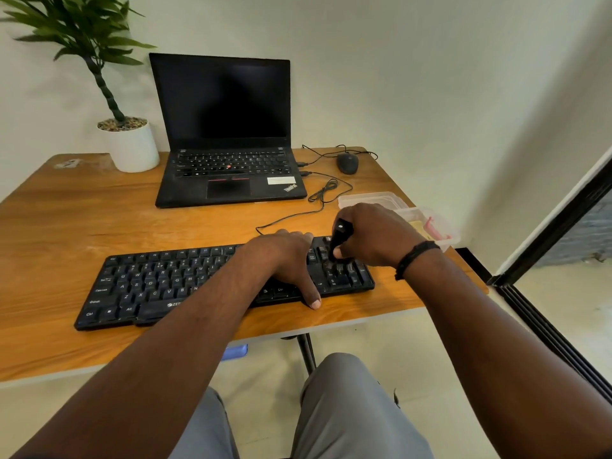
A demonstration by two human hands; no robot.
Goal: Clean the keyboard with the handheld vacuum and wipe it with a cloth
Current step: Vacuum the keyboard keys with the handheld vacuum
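Observation:
A black keyboard (159, 283) lies along the front of the wooden table (82, 210). My left hand (284, 263) rests flat on its right-centre keys, fingers spread, thumb over the front edge. My right hand (374, 233) grips a small black handheld vacuum (339, 235), tip down on the number-pad keys at the keyboard's right end. A yellow cloth (418, 225) shows inside a clear plastic box behind my right hand, mostly hidden.
An open black laptop (225, 134) stands behind the keyboard, with a potted plant (132, 144) to its left. A black mouse (347, 163) and loose cables (318, 193) lie to its right. Clear plastic containers (374, 197) sit near the table's right edge.

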